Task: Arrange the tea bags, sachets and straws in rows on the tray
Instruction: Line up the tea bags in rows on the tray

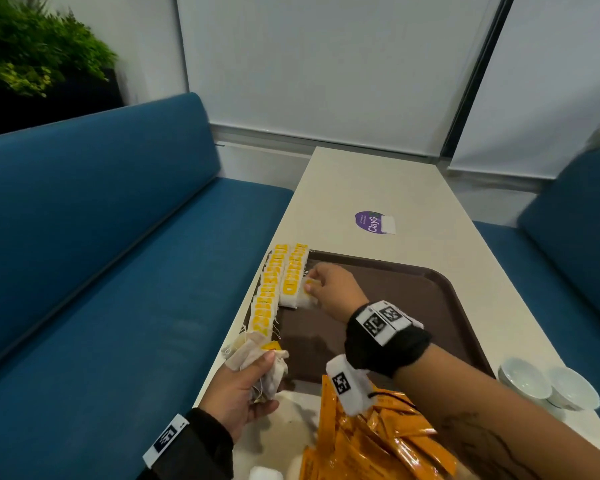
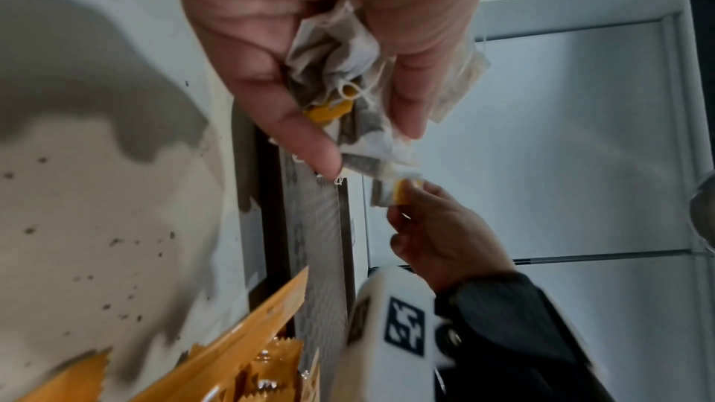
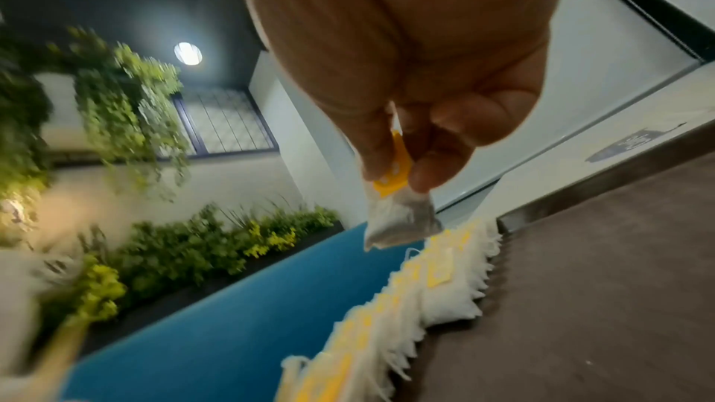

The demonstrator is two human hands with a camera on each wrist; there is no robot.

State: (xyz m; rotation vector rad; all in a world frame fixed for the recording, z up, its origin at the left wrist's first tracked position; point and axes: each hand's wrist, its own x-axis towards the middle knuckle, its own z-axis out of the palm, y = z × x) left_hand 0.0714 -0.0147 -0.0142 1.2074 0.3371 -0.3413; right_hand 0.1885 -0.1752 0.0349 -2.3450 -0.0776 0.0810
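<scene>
A brown tray (image 1: 413,299) lies on the white table. Two rows of tea bags (image 1: 278,289) with yellow tags run along its left edge. My right hand (image 1: 326,289) pinches one tea bag (image 3: 400,219) by its yellow tag, just above the near end of the inner row (image 3: 456,280). At the tray's near left corner my left hand (image 1: 243,389) grips a bunch of loose tea bags (image 2: 340,78). Orange sachets (image 1: 371,441) lie heaped on the table at the near edge, partly under my right forearm. No straws are in view.
A purple round sticker (image 1: 371,222) sits on the table beyond the tray. Two small white bowls (image 1: 548,384) stand at the right edge. Blue benches (image 1: 101,254) flank the table on both sides. A white object (image 1: 265,474) lies at the bottom edge.
</scene>
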